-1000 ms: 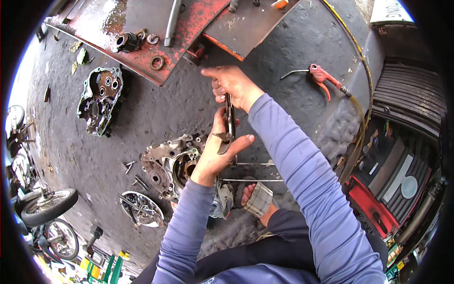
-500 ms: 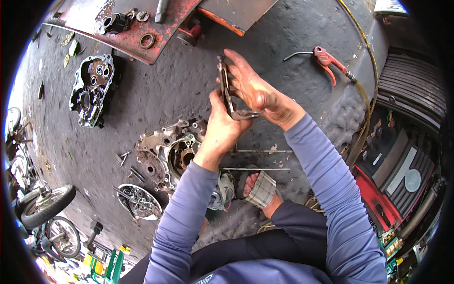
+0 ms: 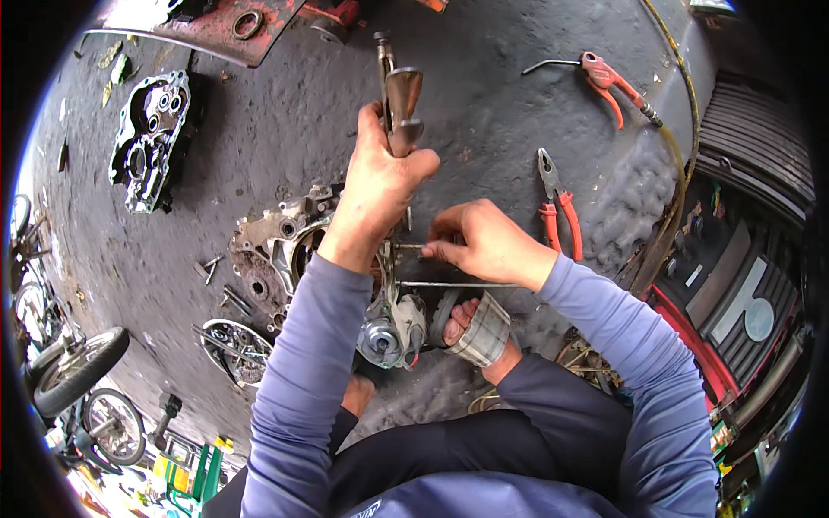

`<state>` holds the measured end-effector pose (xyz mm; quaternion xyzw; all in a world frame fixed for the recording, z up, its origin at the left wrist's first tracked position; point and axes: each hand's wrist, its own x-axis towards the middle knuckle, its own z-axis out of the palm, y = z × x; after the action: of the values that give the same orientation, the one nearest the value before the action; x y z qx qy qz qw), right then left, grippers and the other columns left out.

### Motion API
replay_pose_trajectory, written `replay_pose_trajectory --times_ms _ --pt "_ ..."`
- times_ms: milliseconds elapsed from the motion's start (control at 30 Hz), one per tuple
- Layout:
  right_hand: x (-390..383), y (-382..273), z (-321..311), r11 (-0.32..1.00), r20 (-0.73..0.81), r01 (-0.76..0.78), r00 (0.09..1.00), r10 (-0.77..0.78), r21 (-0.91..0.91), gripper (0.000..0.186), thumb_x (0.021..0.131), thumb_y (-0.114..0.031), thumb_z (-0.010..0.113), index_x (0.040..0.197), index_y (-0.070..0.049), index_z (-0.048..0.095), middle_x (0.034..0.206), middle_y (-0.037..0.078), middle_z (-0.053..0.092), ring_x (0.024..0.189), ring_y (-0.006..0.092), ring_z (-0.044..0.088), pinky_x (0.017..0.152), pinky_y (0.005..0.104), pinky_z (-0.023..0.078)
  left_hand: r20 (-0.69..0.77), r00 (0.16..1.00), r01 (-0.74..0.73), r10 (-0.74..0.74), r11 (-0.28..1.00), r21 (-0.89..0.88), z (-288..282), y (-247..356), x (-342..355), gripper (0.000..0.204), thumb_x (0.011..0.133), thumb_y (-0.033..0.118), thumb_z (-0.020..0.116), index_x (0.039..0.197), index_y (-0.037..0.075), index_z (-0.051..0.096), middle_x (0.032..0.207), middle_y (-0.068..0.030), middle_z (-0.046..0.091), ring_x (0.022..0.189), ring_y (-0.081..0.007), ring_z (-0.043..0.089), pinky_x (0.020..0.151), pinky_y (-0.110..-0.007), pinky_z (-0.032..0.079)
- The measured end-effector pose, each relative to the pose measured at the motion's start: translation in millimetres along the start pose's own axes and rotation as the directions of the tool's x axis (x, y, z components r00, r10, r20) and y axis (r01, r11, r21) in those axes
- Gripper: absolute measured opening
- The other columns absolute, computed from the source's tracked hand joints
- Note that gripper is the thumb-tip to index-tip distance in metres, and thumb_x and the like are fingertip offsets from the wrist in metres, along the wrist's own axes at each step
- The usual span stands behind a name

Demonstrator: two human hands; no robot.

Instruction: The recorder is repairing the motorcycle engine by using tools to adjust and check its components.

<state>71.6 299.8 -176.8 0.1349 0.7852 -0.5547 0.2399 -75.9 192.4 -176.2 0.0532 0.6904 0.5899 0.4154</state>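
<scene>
Gripped upright in my left hand point(image 3: 384, 186) is a dark metal shaft assembly with curved forks point(image 3: 399, 108). My right hand point(image 3: 475, 242) is lower and to the right, its fingers closed around a thin metal rod point(image 3: 406, 247) sticking out from the engine. The partly disassembled engine case point(image 3: 268, 255) lies beneath my left arm, partly hidden by it. A second long rod point(image 3: 458, 284) runs below my right hand. Red-handled pliers point(image 3: 566, 226) lie just beyond that hand.
An opened case half point(image 3: 151, 129) lies left; a parts dish point(image 3: 250, 363) sits lower left. A red air gun point(image 3: 604, 82) and yellow hose point(image 3: 682, 65) are upper right. A rusty red metal sheet point(image 3: 207, 30) is at top, motorcycles point(image 3: 78, 371) far left, a red-black box point(image 3: 734, 315) right.
My left hand has raised the metal assembly. My right hand has let go of it and moved down to the rod. The pliers, hidden by my right arm earlier, now show.
</scene>
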Motion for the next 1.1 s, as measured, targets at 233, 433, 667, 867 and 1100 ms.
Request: replay_pose_trajectory --times_ms 233,433,667,867,1100 --pt "14 4 2 0.967 0.140 -0.191 0.976 0.168 0.167 0.026 0.094 -0.023 0.067 0.087 0.002 0.070 0.074 0.016 0.067 0.065 0.0268 0.063 0.064 0.0393 0.048 0.063 0.994 0.089 -0.085 0.994 -0.064 0 -6 -1 0.070 0.072 0.008 0.068 0.135 -0.002 0.039 0.093 -0.0024 0.050 0.084 -0.0134 0.049 0.074 -0.029 0.044" --pt "17 4 -7 0.964 0.353 -0.236 0.918 0.178 0.127 0.042 0.099 -0.037 0.059 0.086 0.000 0.071 0.073 0.012 0.065 0.071 0.0200 0.060 0.070 0.0374 0.048 0.100 0.987 0.133 -0.123 0.986 -0.097 -7 -12 -2 0.067 0.072 0.009 0.069 0.131 -0.001 0.042 0.103 -0.0054 0.051 0.094 -0.0160 0.051 0.082 -0.031 0.045" --pt "45 21 -49 0.756 -0.058 0.143 0.989 -0.137 0.639 0.065 0.091 -0.031 0.065 0.142 0.005 0.047 0.131 0.017 0.061 0.117 0.0213 0.058 0.101 0.0347 0.044 0.151 0.983 0.105 -0.102 0.994 -0.012 -3 -16 3 0.067 0.075 0.016 0.071 0.131 -0.003 0.041 0.108 -0.0117 0.060 0.099 -0.0212 0.059 0.088 -0.034 0.049" --pt "59 -29 -47 0.646 -0.197 0.263 0.965 -0.174 0.717 0.145 0.061 -0.042 0.094 0.156 0.008 -0.003 0.151 0.033 0.035 0.144 0.0377 0.035 0.121 0.0412 0.021 0.251 0.967 0.034 -0.051 0.997 0.069 -11 -25 12 0.082 0.080 0.035 0.081 0.131 -0.012 0.037 0.123 -0.0281 0.061 0.115 -0.0320 0.063 0.095 -0.039 0.051" --pt "28 -13 -71 0.926 -0.105 0.141 0.988 -0.111 0.351 0.147 0.055 -0.047 0.097 0.157 0.005 0.004 0.154 0.035 0.031 0.144 0.0419 0.036 0.119 0.0441 0.031 0.296 0.951 -0.035 -0.089 0.920 0.391 1 -15 5 0.069 0.077 0.016 0.072 0.129 -0.009 0.034 0.119 -0.0351 0.061 0.116 -0.0437 0.063 0.097 -0.044 0.050"
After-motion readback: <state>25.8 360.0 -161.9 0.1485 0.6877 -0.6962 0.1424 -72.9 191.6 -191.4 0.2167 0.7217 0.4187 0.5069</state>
